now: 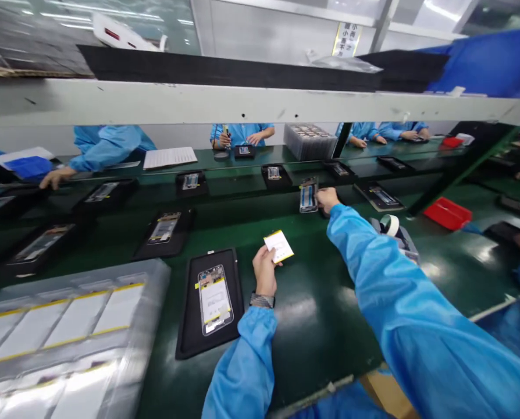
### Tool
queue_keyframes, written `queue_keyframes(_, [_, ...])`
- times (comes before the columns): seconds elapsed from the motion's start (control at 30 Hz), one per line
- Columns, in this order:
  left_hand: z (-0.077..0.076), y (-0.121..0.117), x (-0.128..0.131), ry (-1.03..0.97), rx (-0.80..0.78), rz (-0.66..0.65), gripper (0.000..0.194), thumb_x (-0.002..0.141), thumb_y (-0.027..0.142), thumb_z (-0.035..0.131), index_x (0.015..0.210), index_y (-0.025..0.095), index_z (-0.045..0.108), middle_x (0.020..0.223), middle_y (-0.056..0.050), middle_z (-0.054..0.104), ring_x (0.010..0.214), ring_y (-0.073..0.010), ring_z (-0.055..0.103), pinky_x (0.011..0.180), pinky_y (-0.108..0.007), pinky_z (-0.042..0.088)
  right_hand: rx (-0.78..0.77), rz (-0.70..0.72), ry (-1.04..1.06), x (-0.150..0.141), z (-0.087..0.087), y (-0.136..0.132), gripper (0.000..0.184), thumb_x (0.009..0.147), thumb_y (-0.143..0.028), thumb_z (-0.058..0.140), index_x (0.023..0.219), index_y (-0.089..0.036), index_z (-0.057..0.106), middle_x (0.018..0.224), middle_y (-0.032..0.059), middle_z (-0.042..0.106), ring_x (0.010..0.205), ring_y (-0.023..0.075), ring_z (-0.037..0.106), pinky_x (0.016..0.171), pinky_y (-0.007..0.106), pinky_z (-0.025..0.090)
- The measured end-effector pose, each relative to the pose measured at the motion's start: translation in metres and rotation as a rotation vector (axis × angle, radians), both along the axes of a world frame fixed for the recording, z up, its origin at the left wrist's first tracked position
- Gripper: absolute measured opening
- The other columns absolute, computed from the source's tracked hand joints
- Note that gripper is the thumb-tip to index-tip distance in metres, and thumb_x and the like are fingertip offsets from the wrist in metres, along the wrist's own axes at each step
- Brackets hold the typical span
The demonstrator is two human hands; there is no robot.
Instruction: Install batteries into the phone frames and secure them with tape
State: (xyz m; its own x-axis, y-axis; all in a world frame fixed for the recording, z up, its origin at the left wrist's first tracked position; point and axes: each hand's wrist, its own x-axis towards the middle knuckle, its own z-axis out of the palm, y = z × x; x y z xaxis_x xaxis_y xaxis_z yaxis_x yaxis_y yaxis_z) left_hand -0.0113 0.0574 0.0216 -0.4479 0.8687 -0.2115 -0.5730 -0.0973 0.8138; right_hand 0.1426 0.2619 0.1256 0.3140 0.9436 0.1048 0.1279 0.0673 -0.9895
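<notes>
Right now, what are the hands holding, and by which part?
Left hand: a white pack, by its lower-left edge. Right hand: a phone frame, by its right edge.

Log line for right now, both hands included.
left hand: holds white pack | right hand: grips phone frame | beside left hand: black tray holding open phone

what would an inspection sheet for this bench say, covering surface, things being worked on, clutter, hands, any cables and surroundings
Surface: green tabletop, shiny, with light reflections.
Work things: white battery with yellow edges; phone body; black tray bearing another phone.
Clutter: clear tray of batteries at left; red bin and tape roll at right.
Hands: left hand holds the battery; right hand, farther forward, grips the phone body's edge.
Cables: none clearly made out.
Surroundings: blue-sleeved co-workers across the bench; white beam overhead.
</notes>
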Motion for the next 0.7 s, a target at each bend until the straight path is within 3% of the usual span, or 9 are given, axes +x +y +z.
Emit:
queue_keyframes(0.13, [0.025,-0.012,-0.019,0.210,0.046,0.047,0.040,0.069,0.034,0.074,0.103,0.013,0.072,0.095,-0.009,0.076,0.070,-0.0161,0.067,0.047,-0.019,0.042,-0.238,0.275,0.156,-0.019,-0.040,-0.071,0.006,0.086,-0.012,0.073,0.083,-0.012,0.068,0.076,0.0062,0.069,0.063,0.0158,0.063,0.058,0.029,0.056])
queue_keyframes(0.23, [0.031,-0.027,-0.028,0.368,0.001,0.005,0.043,0.072,0.034,0.076,0.109,0.012,0.070,0.095,-0.011,0.078,0.073,-0.0190,0.071,0.046,-0.019,0.041,-0.327,0.466,0.266,-0.020,-0.068,-0.132,0.006,0.077,-0.012,0.074,0.080,-0.014,0.070,0.076,0.0072,0.072,0.065,0.0172,0.065,0.060,0.029,0.057])
queue_keyframes(0.33, [0.023,-0.042,-0.030,0.413,-0.069,-0.040,0.043,0.071,0.032,0.079,0.107,0.012,0.068,0.092,-0.012,0.079,0.073,-0.0211,0.072,0.052,-0.022,0.047,-0.381,0.612,0.367,-0.014,-0.091,-0.173,0.016,0.071,-0.021,0.079,0.085,-0.016,0.074,0.087,0.0085,0.075,0.074,0.0192,0.069,0.066,0.030,0.059])
queue_keyframes(0.5, [0.004,-0.056,-0.028,0.380,-0.097,-0.129,0.051,0.070,0.039,0.085,0.108,0.013,0.061,0.086,-0.012,0.079,0.072,-0.0251,0.075,0.068,-0.034,0.058,-0.431,0.753,0.493,-0.015,-0.113,-0.198,0.034,0.065,-0.036,0.088,0.092,-0.018,0.076,0.094,0.0077,0.077,0.081,0.0205,0.071,0.072,0.030,0.057])
queue_keyframes(0.7, [0.002,-0.063,-0.028,0.436,-0.126,-0.179,0.053,0.073,0.045,0.085,0.108,0.014,0.060,0.085,-0.011,0.078,0.071,-0.0231,0.074,0.067,-0.032,0.058,-0.434,0.734,0.531,-0.020,-0.112,-0.206,0.040,0.066,-0.042,0.089,0.095,-0.019,0.076,0.100,0.0078,0.077,0.085,0.0226,0.072,0.077,0.033,0.057])
